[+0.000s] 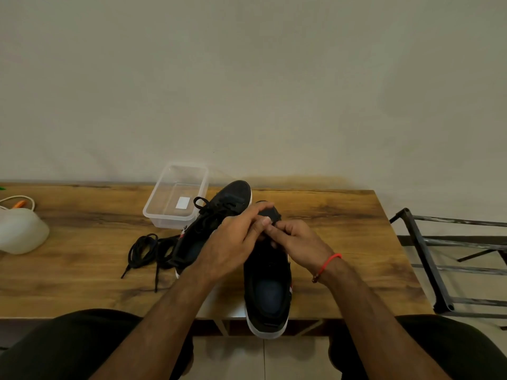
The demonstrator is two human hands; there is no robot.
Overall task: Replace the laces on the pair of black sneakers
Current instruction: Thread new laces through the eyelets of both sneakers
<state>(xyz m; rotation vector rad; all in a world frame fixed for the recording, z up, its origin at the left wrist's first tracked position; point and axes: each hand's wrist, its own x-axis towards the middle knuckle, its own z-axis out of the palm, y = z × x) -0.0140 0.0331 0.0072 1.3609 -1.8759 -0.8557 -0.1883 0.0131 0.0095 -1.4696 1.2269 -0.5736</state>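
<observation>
Two black sneakers with white soles lie on the wooden table (82, 242). The nearer sneaker (267, 292) points away from me, its heel over the front edge. My left hand (236, 242) curls over its toe end, fingers on the upper. My right hand (296, 238), with a red thread at the wrist, pinches something small and dark at the eyelets; the lace itself is hidden under my fingers. The other sneaker (219, 212) lies tilted behind my left hand, laced, with a loop sticking up. A loose bundle of black laces (145, 250) lies to its left.
An empty clear plastic box (164, 215) stands behind the laced sneaker near the wall. A white rounded object (22, 231) with a cord sits at the table's left end. A dark metal rack (444, 264) stands on the floor to the right. My knees are under the front edge.
</observation>
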